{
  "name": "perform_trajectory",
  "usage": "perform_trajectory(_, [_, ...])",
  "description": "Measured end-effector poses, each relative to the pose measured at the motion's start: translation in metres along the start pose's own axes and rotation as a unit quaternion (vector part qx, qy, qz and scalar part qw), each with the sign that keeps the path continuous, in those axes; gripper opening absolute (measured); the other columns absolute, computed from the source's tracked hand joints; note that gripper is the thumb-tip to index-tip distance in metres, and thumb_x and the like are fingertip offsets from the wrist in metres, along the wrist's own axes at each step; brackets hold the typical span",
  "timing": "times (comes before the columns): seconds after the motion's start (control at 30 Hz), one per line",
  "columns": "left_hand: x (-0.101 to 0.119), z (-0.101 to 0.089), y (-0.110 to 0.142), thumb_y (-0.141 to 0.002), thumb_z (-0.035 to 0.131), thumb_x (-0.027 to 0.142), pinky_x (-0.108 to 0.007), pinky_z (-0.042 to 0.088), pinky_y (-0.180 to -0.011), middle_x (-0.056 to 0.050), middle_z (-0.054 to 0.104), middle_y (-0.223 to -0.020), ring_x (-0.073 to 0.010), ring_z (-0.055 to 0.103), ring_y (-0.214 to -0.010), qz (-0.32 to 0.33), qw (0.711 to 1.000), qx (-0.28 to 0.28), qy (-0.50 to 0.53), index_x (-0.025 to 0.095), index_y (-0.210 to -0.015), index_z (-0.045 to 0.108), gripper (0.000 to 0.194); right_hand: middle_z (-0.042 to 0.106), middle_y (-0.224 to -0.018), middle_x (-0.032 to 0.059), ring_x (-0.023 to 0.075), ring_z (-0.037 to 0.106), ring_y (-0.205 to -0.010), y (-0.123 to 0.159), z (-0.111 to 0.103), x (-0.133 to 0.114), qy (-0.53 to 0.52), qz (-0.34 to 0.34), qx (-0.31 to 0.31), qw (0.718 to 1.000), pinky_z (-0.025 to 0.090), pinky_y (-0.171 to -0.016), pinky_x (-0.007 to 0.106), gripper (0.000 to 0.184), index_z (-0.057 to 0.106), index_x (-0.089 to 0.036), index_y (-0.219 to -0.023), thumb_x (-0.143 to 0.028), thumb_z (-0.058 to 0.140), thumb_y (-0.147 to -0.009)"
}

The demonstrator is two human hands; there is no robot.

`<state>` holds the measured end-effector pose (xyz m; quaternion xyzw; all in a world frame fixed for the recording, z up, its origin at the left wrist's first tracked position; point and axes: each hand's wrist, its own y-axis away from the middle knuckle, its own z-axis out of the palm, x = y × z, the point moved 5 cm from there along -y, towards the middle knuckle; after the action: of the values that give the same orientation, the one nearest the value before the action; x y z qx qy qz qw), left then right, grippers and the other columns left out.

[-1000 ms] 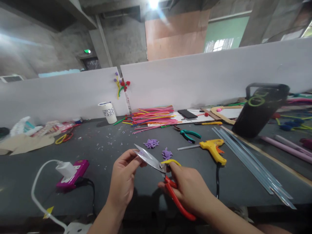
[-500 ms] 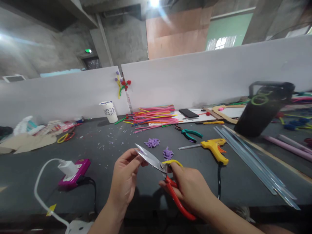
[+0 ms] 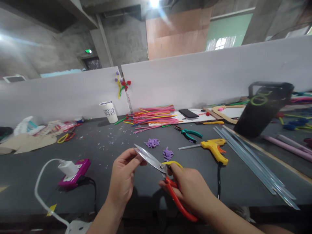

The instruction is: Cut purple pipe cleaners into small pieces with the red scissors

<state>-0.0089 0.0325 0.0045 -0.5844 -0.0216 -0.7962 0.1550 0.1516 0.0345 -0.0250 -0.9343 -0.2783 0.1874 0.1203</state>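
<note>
My right hand (image 3: 191, 183) is wrapped around the handles of the scissors (image 3: 151, 158), one handle red and the other yellow. Their metal blades point up and left, over the fingertips of my left hand (image 3: 123, 177). Thumb and fingers of that left hand are pinched together at the blades; whatever they hold is hidden or too small to make out. Just beyond the scissors, two small heaps of short purple pieces lie on the dark table: one pile (image 3: 152, 143) farther off, the other pile (image 3: 168, 154) nearer my right hand.
A yellow glue gun (image 3: 214, 150), teal-handled pliers (image 3: 190, 133) and clear glue sticks (image 3: 253, 162) lie to the right. Colourful pipe cleaners (image 3: 154, 115) are bundled at the back, near a white cup (image 3: 109, 112). A black bottle (image 3: 262, 112) stands right; a purple power socket (image 3: 78, 174) sits left.
Very little differs. The scissors have shifted a touch, with the blade tip slightly farther left. Both hands keep almost the same place and grip.
</note>
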Motion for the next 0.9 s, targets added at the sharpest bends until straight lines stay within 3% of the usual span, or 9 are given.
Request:
perform_trajectory(0.43, [0.001,-0.011,0.001,-0.060,0.067,0.017,-0.019,0.043,-0.057,0.001,0.062,-0.062,-0.0090,0.054,-0.057,-0.004,1.000,0.010,0.008,0.015,-0.068,0.066,0.008,0.057,-0.053,0.0011,0.0157,0.053,-0.046,-0.002,-0.001,-0.005,-0.003,-0.006,0.005,1.000,0.020,-0.044,0.024,0.035,0.048,-0.019,-0.069,-0.052,0.039,-0.080])
perform_trajectory(0.6, [-0.002,-0.016,0.000,-0.063,0.066,0.018,-0.018,0.042,-0.057,0.001,0.061,-0.061,-0.0080,0.053,-0.055,-0.039,0.999,0.002,0.022,0.015,-0.069,0.063,0.007,0.050,-0.050,-0.0026,0.0111,0.043,-0.044,-0.008,-0.003,-0.006,-0.108,0.027,-0.027,0.993,0.022,-0.044,0.022,0.031,0.044,-0.020,-0.063,-0.048,0.046,-0.076])
perform_trajectory(0.73, [-0.013,-0.007,0.003,-0.067,0.064,0.020,-0.018,0.040,-0.057,0.001,0.059,-0.061,-0.0073,0.051,-0.055,-0.112,0.992,-0.059,0.016,0.014,-0.067,0.061,0.007,0.042,-0.051,-0.0052,0.0084,0.037,-0.046,-0.016,-0.002,-0.009,-0.293,0.054,-0.043,0.954,0.027,-0.045,0.019,0.025,0.040,-0.020,-0.061,-0.039,0.049,-0.074])
perform_trajectory(0.9, [-0.023,0.010,0.009,-0.070,0.060,0.020,-0.018,0.038,-0.055,0.000,0.057,-0.058,-0.0075,0.049,-0.054,-0.159,0.977,-0.139,-0.006,0.013,-0.067,0.060,0.008,0.042,-0.052,-0.0064,0.0065,0.039,-0.042,-0.024,0.005,-0.006,-0.496,0.115,-0.031,0.860,0.032,-0.041,0.017,0.009,0.046,-0.019,-0.068,-0.026,0.050,-0.070])
